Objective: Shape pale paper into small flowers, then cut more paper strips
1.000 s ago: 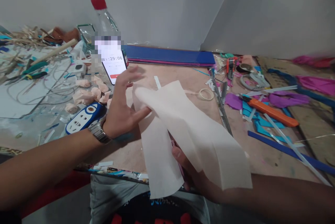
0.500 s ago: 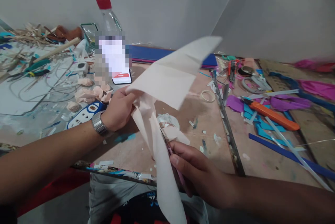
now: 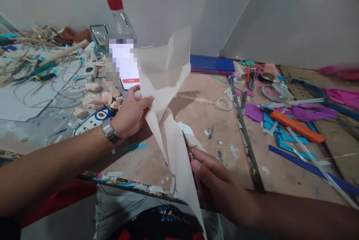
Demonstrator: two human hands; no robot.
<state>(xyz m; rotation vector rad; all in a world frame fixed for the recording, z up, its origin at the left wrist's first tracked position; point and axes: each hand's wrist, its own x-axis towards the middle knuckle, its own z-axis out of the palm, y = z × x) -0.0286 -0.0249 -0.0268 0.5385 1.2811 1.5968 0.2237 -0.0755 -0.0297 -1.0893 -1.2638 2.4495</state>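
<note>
My left hand (image 3: 131, 114), with a metal watch on its wrist, pinches a large sheet of cream paper (image 3: 164, 67) between thumb and fingers. The sheet rises above the hand and folds at the middle. Its lower part hangs in a long strip (image 3: 182, 169) past the table's front edge. My right hand (image 3: 210, 172) is closed around scissors (image 3: 198, 187) with pinkish handles, largely hidden by the paper and fingers. Their dark blade lies along the paper's right edge. Behind the blade shows another pale paper piece (image 3: 195, 143).
A phone (image 3: 125, 62) leans on a red-capped bottle (image 3: 120, 21). Peach paper flowers (image 3: 97, 100) and a blue-white power strip (image 3: 94, 120) lie left. A tape ring (image 3: 224, 104) sits mid-table; an orange cutter (image 3: 294, 124) and paper strips lie right. Pliers (image 3: 42, 71) are far left.
The sheet's upper part has swung from leaning right to standing upright, partly covering the phone. My left thumb now lies across the paper. My right hand has shifted slightly right with the scissors.
</note>
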